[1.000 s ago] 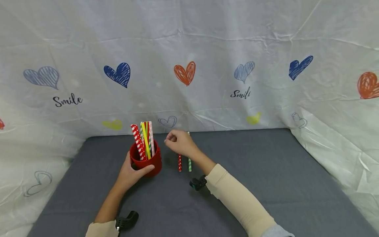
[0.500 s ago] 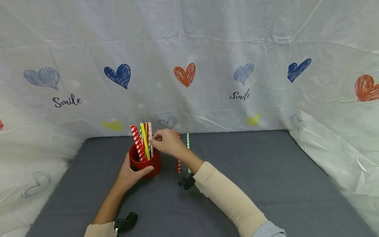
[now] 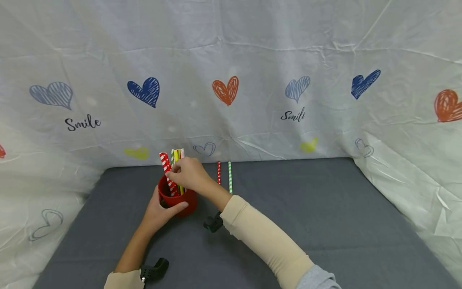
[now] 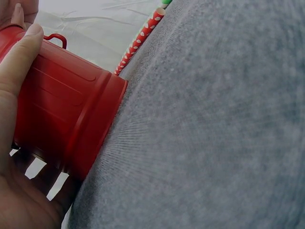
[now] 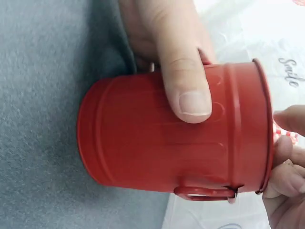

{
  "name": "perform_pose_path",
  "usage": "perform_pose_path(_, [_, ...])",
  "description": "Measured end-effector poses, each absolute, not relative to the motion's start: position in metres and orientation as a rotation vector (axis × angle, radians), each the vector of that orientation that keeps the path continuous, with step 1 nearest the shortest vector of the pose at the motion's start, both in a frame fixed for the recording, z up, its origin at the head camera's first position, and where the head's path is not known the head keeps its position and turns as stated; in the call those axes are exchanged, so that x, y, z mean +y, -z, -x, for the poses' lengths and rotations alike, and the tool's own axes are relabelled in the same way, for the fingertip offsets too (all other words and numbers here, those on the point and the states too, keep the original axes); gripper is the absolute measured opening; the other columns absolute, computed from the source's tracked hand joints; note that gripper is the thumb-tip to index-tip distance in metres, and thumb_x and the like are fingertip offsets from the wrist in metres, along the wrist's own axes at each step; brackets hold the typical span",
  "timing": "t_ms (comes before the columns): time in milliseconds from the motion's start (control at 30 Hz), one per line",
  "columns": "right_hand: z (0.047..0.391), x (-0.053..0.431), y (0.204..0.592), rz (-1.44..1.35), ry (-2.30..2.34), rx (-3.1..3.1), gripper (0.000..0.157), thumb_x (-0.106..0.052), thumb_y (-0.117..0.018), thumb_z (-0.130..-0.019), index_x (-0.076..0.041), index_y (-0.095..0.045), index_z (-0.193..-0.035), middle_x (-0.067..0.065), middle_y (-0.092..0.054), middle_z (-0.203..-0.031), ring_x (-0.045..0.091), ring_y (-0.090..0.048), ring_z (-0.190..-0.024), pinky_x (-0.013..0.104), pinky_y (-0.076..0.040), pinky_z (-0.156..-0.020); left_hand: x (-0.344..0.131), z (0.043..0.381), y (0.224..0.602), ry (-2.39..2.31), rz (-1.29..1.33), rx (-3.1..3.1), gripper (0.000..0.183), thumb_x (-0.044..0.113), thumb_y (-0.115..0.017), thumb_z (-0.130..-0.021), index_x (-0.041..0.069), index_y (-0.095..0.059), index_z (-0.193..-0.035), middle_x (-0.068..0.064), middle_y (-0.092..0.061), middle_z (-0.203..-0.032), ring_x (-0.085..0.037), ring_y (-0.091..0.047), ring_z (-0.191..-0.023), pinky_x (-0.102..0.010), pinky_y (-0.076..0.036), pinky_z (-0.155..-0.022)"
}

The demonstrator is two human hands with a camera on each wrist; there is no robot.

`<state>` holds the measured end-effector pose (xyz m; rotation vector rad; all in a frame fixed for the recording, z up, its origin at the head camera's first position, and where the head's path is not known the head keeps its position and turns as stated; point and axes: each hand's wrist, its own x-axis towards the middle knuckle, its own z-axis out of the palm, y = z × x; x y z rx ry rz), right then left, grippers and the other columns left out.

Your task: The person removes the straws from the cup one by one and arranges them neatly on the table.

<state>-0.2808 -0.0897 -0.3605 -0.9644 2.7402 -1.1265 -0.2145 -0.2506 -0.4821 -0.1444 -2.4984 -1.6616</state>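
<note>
A red bucket (image 3: 191,197) with small side handles (image 5: 202,192) stands on the cloth, holding several paper straws. My left hand (image 3: 158,213) grips its side, thumb across the front. My right hand (image 3: 190,173) is over the bucket's mouth with bent fingers. Its fingertips pinch at a red-and-white straw (image 3: 165,161) on the left of the bunch. In the right wrist view, that straw's pattern shows between thumb and fingers beside the rim. A yellow straw (image 3: 176,154) and a pink one (image 3: 182,152) rise behind the hand, their lower parts partly hidden.
Right of the bucket, a red dotted straw (image 3: 218,171) and a green striped straw (image 3: 230,176) lie side by side, their near ends behind the right arm. Grey cloth (image 3: 306,216) covers the table. Behind it hangs a white sheet (image 3: 260,88) printed with hearts.
My right hand has moved left from above the two lying straws, past the pink straw, to the red-and-white straw in the bucket. My left hand has kept its hold on the bucket.
</note>
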Motion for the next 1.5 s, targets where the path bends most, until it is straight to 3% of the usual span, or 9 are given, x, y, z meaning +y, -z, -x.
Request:
perform_pose_path(267, [0.279,-0.107,0.370,0.990,0.911,2.828,0.018,-0.027,-0.072,-0.095,-0.013,-0.075,-0.083,-0.010,-0.063,-0.067,0.002,-0.053,-0.055,0.014,-0.042,-0.049,-0.251,0.213,0.482,1.660,0.132,-2.508,0.093,0.027,-0.081,-0.087,0.009,-0.019,-0.155,-0.011,-0.039,-0.148,-0.028,-0.045,-0.128,-0.052,-0.044,-0.098])
perform_pose_path(467, [0.275,-0.112,0.371,1.024,0.723,2.855,0.024,-0.031,-0.073,-0.094,-0.016,-0.070,-0.075,-0.010,-0.058,-0.059,0.004,-0.052,-0.054,0.017,-0.041,-0.049,-0.250,0.213,0.481,1.680,0.152,-2.492,0.087,0.025,-0.081,-0.087,0.015,-0.024,-0.152,-0.005,-0.044,-0.143,-0.020,-0.048,-0.122,-0.039,-0.048,-0.094])
perform_pose_path(667, [0.273,-0.111,0.370,1.062,0.665,2.860,0.022,-0.030,-0.077,-0.090,-0.016,-0.064,-0.079,-0.010,-0.058,-0.067,0.006,-0.054,-0.061,0.018,-0.043,-0.052,-0.249,0.213,0.478,1.679,0.176,-2.481,0.085,0.023,-0.081,-0.087,0.017,-0.026,-0.152,-0.003,-0.046,-0.141,-0.019,-0.049,-0.120,-0.032,-0.048,-0.092])
perform_pose_path(967, [0.273,-0.107,0.369,1.136,0.639,2.779,0.014,-0.020,-0.078,-0.090,-0.014,-0.068,-0.083,-0.010,-0.059,-0.066,0.004,-0.054,-0.059,0.017,-0.043,-0.053,-0.249,0.212,0.480,1.670,0.181,-2.483,0.085,0.022,-0.080,-0.087,0.014,-0.025,-0.152,-0.005,-0.045,-0.142,-0.020,-0.048,-0.121,-0.033,-0.048,-0.092])
perform_pose_path(1300, [0.270,-0.107,0.363,1.112,0.480,2.719,0.019,-0.008,-0.074,-0.087,-0.015,-0.066,-0.071,-0.006,-0.059,-0.062,0.009,-0.049,-0.057,0.021,-0.042,-0.052,-0.248,0.212,0.480,1.674,0.197,-2.465,0.092,0.022,-0.081,-0.087,0.018,-0.021,-0.156,-0.005,-0.045,-0.144,-0.020,-0.048,-0.124,-0.049,-0.043,-0.098])
perform_pose_path(1500, [0.268,-0.107,0.360,1.115,0.444,2.703,0.016,-0.004,-0.074,-0.086,-0.014,-0.067,-0.076,-0.005,-0.060,-0.066,0.009,-0.049,-0.060,0.021,-0.043,-0.054,-0.248,0.212,0.479,1.658,0.205,-2.481,0.091,0.022,-0.081,-0.087,0.018,-0.021,-0.156,-0.005,-0.046,-0.144,-0.020,-0.050,-0.122,-0.040,-0.046,-0.096])
